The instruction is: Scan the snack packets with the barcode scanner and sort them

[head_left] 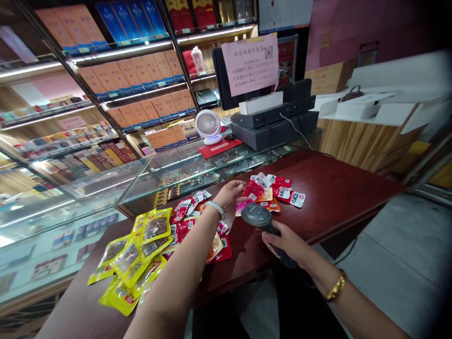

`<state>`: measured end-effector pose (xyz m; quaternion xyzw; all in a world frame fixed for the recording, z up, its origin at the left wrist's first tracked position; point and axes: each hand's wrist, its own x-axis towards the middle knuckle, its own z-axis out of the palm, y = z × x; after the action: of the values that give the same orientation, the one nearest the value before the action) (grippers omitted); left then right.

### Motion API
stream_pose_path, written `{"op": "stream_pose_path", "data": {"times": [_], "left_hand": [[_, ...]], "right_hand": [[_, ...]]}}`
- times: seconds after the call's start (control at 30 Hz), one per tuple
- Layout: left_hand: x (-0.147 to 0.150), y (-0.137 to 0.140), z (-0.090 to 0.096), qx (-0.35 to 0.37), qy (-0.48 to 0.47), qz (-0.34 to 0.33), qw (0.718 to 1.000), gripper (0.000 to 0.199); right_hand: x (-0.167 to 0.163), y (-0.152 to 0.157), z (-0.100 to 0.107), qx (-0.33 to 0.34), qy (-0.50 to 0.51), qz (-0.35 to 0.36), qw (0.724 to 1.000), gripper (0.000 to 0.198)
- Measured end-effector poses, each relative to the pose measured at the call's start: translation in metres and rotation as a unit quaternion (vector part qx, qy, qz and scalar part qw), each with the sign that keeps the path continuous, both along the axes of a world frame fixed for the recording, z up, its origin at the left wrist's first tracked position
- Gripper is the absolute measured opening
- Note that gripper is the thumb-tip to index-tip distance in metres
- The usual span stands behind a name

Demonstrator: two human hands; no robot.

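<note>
My left hand, with a pale bangle at the wrist, is stretched over the table, its fingers loosely curled and apart. The fingertips are at the near edge of a blurred red snack packet; whether they touch it is unclear. That packet is on a small pile with orange, pink and red-and-white packets. In my right hand is a black handheld barcode scanner, gripped by its handle, its head close to the pile. Left of my forearm lie more red packets and yellow snack packets, partly covered by the arm.
The dark red table meets a glass display counter. A small white fan, a red mat and a monitor with a pink paper sign stand beyond. Shelves of boxes fill the back left.
</note>
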<state>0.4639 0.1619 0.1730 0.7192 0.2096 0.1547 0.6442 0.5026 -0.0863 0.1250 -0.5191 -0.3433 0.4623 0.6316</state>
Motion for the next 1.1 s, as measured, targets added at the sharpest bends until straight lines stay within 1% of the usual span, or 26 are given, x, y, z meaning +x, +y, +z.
{"op": "stream_pose_path", "data": {"times": [0.03,0.07,0.1,0.13,0.17,0.2,0.23,0.27,0.3,0.33,0.37,0.4,0.43,0.53,0.57,0.67,0.73,0.83,0.9,1.1], "left_hand": [[0.001,0.001,0.001,0.0,-0.003,-0.013,1.0,0.039],[-0.001,0.005,0.004,0.033,0.008,-0.021,0.999,0.041],[-0.004,0.009,0.007,0.094,0.033,-0.027,0.995,0.041],[-0.011,0.015,0.011,0.175,0.074,-0.037,0.981,0.038],[-0.019,0.021,0.015,0.263,0.128,-0.055,0.955,0.034],[-0.029,0.027,0.019,0.346,0.193,-0.081,0.915,0.032],[-0.04,0.032,0.023,0.417,0.261,-0.107,0.864,0.032],[-0.05,0.037,0.025,0.472,0.323,-0.129,0.81,0.035],[-0.06,0.039,0.026,0.51,0.374,-0.144,0.761,0.04],[-0.067,0.041,0.026,0.533,0.41,-0.154,0.724,0.044],[-0.074,0.042,0.024,0.542,0.43,-0.16,0.704,0.047],[-0.078,0.042,0.021,0.539,0.435,-0.162,0.703,0.045],[-0.08,0.042,0.017,0.524,0.429,-0.159,0.718,0.041],[-0.081,0.041,0.006,0.47,0.381,-0.133,0.785,0.021],[-0.08,0.042,0.004,0.459,0.364,-0.122,0.801,0.018],[-0.074,0.045,0.006,0.45,0.32,-0.088,0.829,0.018],[-0.068,0.048,0.009,0.444,0.278,-0.035,0.851,0.019],[-0.057,0.048,0.011,0.405,0.199,0.063,0.89,0.018],[-0.048,0.046,0.011,0.375,0.163,0.102,0.907,0.017],[-0.025,0.037,0.009,0.33,0.12,0.13,0.927,0.019]], "right_hand": [[0.0,0.0,-0.001,-0.003,0.001,-0.001,1.0,0.051],[0.0,-0.001,-0.002,-0.004,0.0,-0.001,1.0,0.05],[0.0,-0.001,-0.003,-0.004,-0.002,0.001,1.0,0.05],[0.0,-0.001,-0.004,-0.003,-0.004,0.005,1.0,0.049],[0.0,-0.001,-0.005,0.0,-0.005,0.009,1.0,0.048],[0.0,-0.001,-0.006,0.002,-0.005,0.013,1.0,0.048],[0.0,-0.001,-0.007,0.001,-0.003,0.014,1.0,0.049],[-0.001,-0.001,-0.008,0.0,0.0,0.014,1.0,0.05],[-0.001,0.0,-0.009,-0.003,0.002,0.013,1.0,0.051],[-0.002,0.001,-0.011,-0.007,0.003,0.011,1.0,0.052],[-0.002,0.001,-0.012,-0.011,0.001,0.01,1.0,0.052],[-0.002,0.002,-0.014,-0.013,-0.002,0.01,1.0,0.051],[-0.003,0.002,-0.015,-0.014,-0.007,0.012,1.0,0.05],[-0.003,0.001,-0.016,-0.009,-0.02,0.016,1.0,0.046],[-0.003,0.0,-0.016,-0.008,-0.02,0.016,1.0,0.045],[-0.004,-0.002,-0.01,-0.016,-0.017,0.016,1.0,0.048],[-0.005,-0.004,-0.005,-0.023,-0.015,0.019,0.999,0.052],[-0.006,-0.004,0.001,-0.028,-0.011,0.023,0.999,0.054],[-0.005,-0.003,0.003,-0.027,-0.012,0.023,0.999,0.053],[-0.003,-0.002,0.0,-0.02,-0.041,0.053,0.998,0.05]]}}
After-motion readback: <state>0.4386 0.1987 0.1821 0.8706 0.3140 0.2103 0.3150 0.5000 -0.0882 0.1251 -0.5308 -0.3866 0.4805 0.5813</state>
